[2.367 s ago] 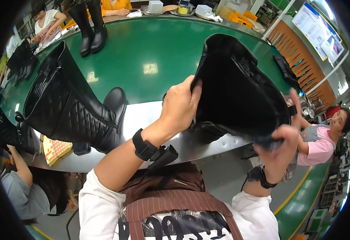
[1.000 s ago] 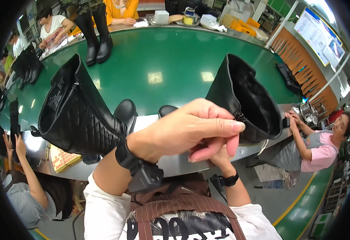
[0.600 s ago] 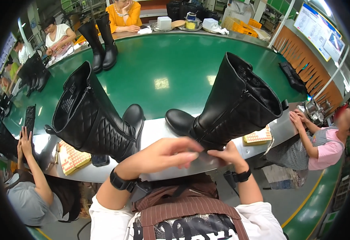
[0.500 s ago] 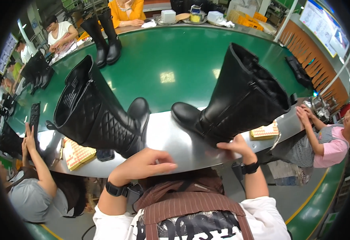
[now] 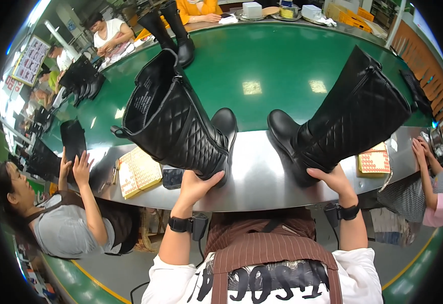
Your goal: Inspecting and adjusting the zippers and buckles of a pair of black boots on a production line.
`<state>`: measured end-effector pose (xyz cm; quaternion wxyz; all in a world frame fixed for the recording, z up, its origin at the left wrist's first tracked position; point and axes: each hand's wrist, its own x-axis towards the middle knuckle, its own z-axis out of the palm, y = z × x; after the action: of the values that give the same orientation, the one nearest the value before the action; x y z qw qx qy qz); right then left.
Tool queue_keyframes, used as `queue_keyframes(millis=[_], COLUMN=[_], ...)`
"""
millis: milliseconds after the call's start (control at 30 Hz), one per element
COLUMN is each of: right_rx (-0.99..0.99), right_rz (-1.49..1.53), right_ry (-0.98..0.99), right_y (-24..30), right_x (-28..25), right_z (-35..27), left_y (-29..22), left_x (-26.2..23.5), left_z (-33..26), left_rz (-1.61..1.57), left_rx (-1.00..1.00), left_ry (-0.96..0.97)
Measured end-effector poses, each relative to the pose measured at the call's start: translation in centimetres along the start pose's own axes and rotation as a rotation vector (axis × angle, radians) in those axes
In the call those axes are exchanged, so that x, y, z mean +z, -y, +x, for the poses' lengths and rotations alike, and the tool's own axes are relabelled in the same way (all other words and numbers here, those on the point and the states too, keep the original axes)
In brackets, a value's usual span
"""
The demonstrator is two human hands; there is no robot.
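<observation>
Left grip [image 5: 197, 186] now grasps quilted boot [image 5: 173, 119].

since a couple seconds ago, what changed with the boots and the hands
The right boot, earlier held up in both hands, now stands on the steel edge. The left hand let go of it and moved to the left boot; the right hand grips the right boot's heel. The left boot stayed standing throughout.

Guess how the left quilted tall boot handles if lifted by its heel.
The left quilted boot likely tips: its tall shaft leans far past the heel, where the left hand grips. The shaft holds its shape open, so probably fairly stiff. The shiny toe may be slippery.
</observation>
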<state>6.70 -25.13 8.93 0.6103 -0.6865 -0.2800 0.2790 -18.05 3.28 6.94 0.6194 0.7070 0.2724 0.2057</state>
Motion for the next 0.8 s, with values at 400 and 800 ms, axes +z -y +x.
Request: queue_keyframes(millis=[400, 800], right_rx=[0.005, -0.154], right_rz=[0.842, 0.208], right_ry=[0.049, -0.002], right_y=[0.3, 3.3], right_x=[5.4, 7.2], right_z=[1.8, 2.0], left_y=[-3.7, -3.7], left_x=[7.5, 10.2], left_z=[1.3, 2.9], left_rz=[-0.884, -0.604], left_rx=[-0.108, 0.209], left_ry=[0.114, -0.013])
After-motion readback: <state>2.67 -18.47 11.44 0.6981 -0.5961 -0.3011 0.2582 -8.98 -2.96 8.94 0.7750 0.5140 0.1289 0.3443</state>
